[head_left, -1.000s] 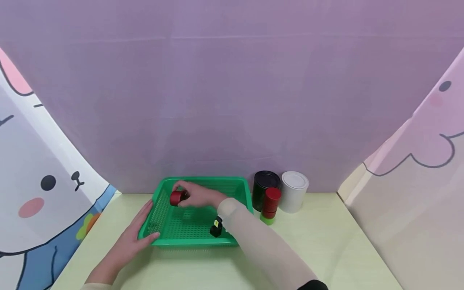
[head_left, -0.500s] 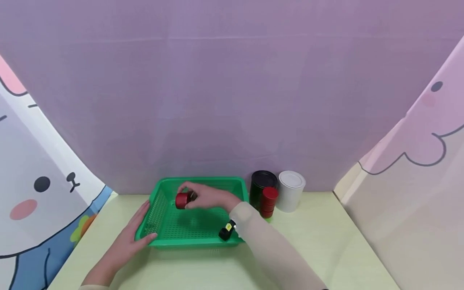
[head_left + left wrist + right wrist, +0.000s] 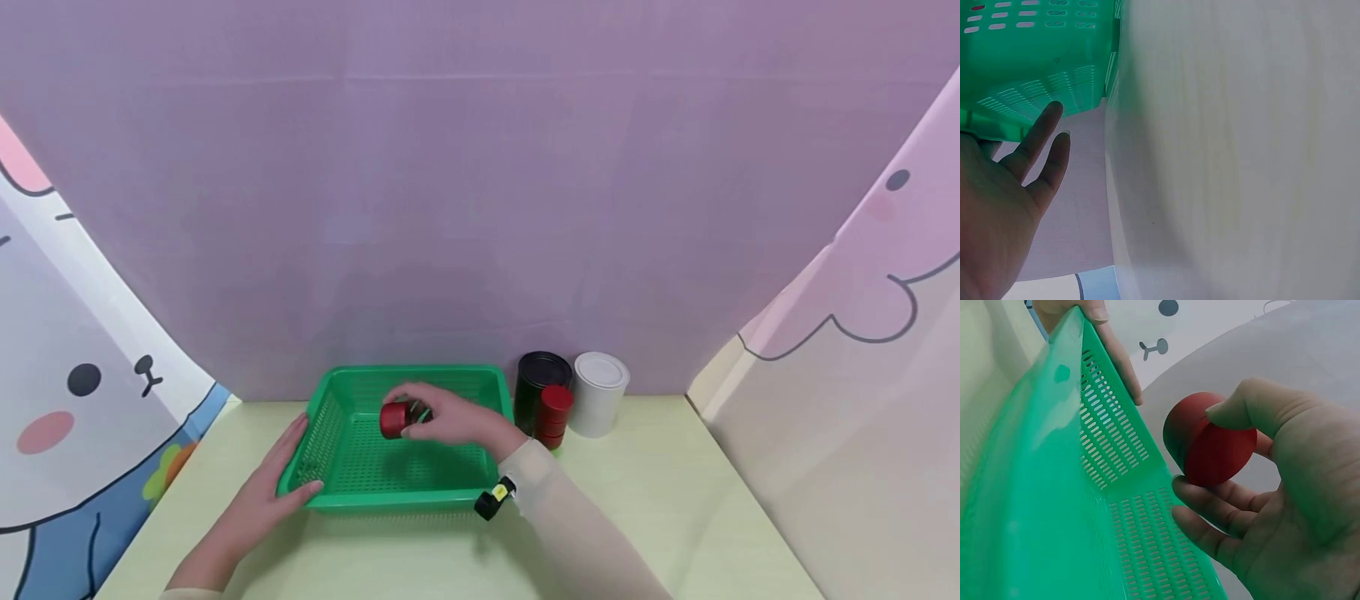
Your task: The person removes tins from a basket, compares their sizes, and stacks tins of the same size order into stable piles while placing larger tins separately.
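A short red cylinder (image 3: pixel 393 420), lying tilted, is held between the thumb and fingers of my right hand (image 3: pixel 450 417) above the green basket (image 3: pixel 405 501). In the right wrist view the thumb presses the near side of the red cylinder (image 3: pixel 1219 450), and a seam runs around it. My left hand (image 3: pixel 258 504) rests against the basket's left side, its fingers straight along the outer wall and the thumb at the front rim. The left wrist view shows two extended fingers (image 3: pixel 1044 134) beside the slotted wall.
Right of the basket stands a stack of red round pieces (image 3: pixel 555 412) with light green at its foot. Behind it are a black lidded can (image 3: pixel 542 387) and a white lidded can (image 3: pixel 600 396). A purple cloth (image 3: pixel 480 208) hangs at the back of the pale table (image 3: pixel 637 500).
My right hand has moved to the right over the basket, carrying the red cylinder toward the basket's middle. The left hand keeps its place at the basket's left side.
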Available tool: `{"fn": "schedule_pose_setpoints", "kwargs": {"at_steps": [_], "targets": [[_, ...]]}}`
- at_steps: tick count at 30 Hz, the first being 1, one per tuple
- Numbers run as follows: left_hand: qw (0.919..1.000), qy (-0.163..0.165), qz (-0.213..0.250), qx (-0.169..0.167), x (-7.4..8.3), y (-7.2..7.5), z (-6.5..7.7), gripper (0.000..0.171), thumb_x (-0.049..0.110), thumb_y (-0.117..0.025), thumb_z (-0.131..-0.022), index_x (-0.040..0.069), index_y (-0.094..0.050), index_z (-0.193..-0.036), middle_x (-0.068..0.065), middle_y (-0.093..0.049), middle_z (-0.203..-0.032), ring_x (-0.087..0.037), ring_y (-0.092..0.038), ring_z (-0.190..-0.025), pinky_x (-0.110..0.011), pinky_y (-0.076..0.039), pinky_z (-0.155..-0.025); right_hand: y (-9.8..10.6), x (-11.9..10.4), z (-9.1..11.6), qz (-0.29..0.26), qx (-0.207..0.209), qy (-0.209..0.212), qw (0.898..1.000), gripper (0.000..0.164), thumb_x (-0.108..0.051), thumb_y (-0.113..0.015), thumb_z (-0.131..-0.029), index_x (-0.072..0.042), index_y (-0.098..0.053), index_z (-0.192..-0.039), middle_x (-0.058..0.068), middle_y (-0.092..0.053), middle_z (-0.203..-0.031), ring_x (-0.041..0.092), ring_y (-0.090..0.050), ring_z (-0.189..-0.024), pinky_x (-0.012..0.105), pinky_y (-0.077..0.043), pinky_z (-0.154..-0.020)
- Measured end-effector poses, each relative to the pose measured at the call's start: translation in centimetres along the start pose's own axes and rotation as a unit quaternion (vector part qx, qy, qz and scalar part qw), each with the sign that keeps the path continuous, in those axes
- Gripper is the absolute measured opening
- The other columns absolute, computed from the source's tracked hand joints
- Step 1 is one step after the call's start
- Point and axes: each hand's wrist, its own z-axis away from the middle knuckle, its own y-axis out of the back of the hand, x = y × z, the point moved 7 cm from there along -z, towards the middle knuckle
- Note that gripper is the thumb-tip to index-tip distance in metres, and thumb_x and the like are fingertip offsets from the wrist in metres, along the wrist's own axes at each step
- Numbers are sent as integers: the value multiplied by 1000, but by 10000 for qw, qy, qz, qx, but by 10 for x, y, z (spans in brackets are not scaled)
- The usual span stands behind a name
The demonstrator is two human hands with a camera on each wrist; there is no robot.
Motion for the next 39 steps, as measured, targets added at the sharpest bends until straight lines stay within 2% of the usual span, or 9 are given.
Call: {"fn": "schedule_pose_setpoints", "kwargs": {"at_steps": [3,13,19,24,29,32,39], "targets": [[10000,-80,-8,38,2,1,-1,100,15,-82,-99,15,-22,-178,-7,-18,-184,-1,-10,-164,-5,-11,-112,3,1,9,-11,187,12,9998,49,-17,-70,-108,-24,-59,-156,-6,-60,-141,21,-62,-121,34,-57,-97],[10000,-36,11,22,3,0,-1,100,15,-82,-99,17,-22,-178,-10,-19,-184,6,-9,-161,-5,-11,-111,14,6,40,33,904,2,9959,57,-11,-68,-105,-22,-58,-160,-3,-56,-144,31,-60,-120,34,-58,-92],[10000,0,29,12,5,1,0,100,16,-82,-99,18,-21,-179,-16,-20,-183,7,-8,-161,-8,-11,-113,19,13,59,66,1219,-41,9925,57,-9,-67,-103,-33,-62,-154,-5,-57,-138,27,-60,-116,34,-57,-90],[10000,68,31,-7,4,1,0,100,17,-81,-100,20,-21,-179,-9,-18,-184,4,-9,-162,-14,-11,-117,23,14,75,126,1433,-94,9895,53,-10,-67,-104,-35,-63,-151,-9,-57,-136,22,-59,-112,36,-55,-85],[9999,91,54,-18,3,2,1,100,18,-81,-100,20,-20,-179,-5,-17,-184,3,-9,-163,-15,-11,-118,28,10,87,153,1595,-47,9871,54,-10,-68,-104,-38,-64,-150,-9,-58,-136,26,-59,-111,39,-54,-84],[9999,94,42,-12,3,1,1,100,18,-81,-100,20,-20,-179,-5,-17,-184,4,-8,-162,-19,-11,-120,31,7,95,178,1700,28,9853,54,-8,-68,-103,-35,-64,-150,-7,-58,-138,27,-59,-112,41,-53,-86],[9999,-97,-20,65,5,1,1,100,15,-82,-98,15,-22,-178,-16,-20,-183,8,-9,-160,-6,-11,-112,39,7,111,295,1904,10,9813,54,-8,-70,-101,-33,-65,-148,-8,-62,-129,21,-59,-111,49,-54,-86]]}}
